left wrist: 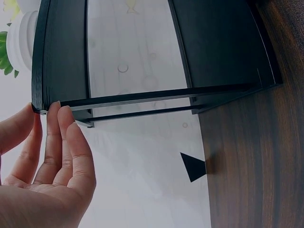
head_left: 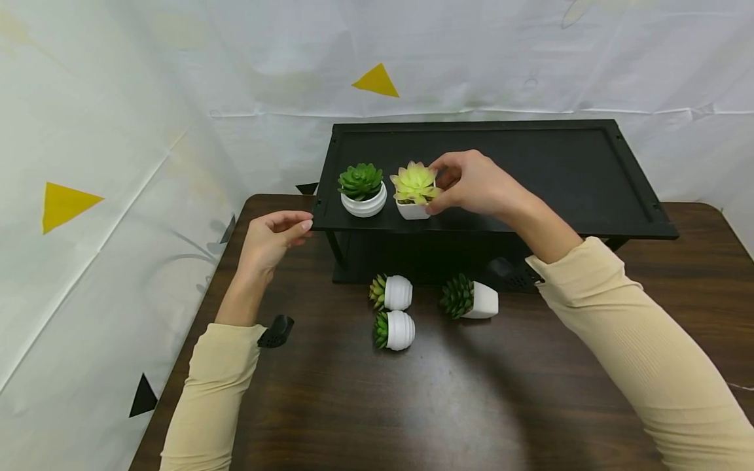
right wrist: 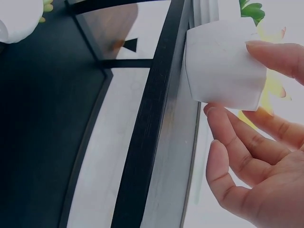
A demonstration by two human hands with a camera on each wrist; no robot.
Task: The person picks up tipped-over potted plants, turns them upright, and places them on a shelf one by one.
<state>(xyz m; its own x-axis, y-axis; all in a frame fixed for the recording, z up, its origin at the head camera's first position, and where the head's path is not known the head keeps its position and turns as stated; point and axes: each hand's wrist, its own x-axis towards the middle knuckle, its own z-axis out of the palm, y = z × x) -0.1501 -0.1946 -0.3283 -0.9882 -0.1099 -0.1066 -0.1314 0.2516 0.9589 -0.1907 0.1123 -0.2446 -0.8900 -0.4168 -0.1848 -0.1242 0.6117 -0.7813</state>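
White sheets [head_left: 530, 59] with yellow shapes [head_left: 378, 81] and black shapes [head_left: 143, 396] stand around a brown wood table [head_left: 336, 405]. Near the front edge of a black shelf [head_left: 530, 170], toward its left end, is a light yellow-green plant [head_left: 415, 182] in a square white pot [head_left: 413, 210]. The right hand [head_left: 471, 183] pinches this pot with its thumb and fingers. It is hard to tell if the pot's bottom sits flat on the shelf. Just to its left, a green plant [head_left: 360, 181] stands up in a round white pot [head_left: 364, 205]. The left hand [head_left: 265, 242] pinches the shelf's front left corner. Down on the table, in front of the shelf, three more potted plants [head_left: 401, 330] lie on their sides with their leaves to the left. Two are close together, and the dark green one [head_left: 457, 296] is off to the right. Both arms have cream sleeves [head_left: 636, 347].
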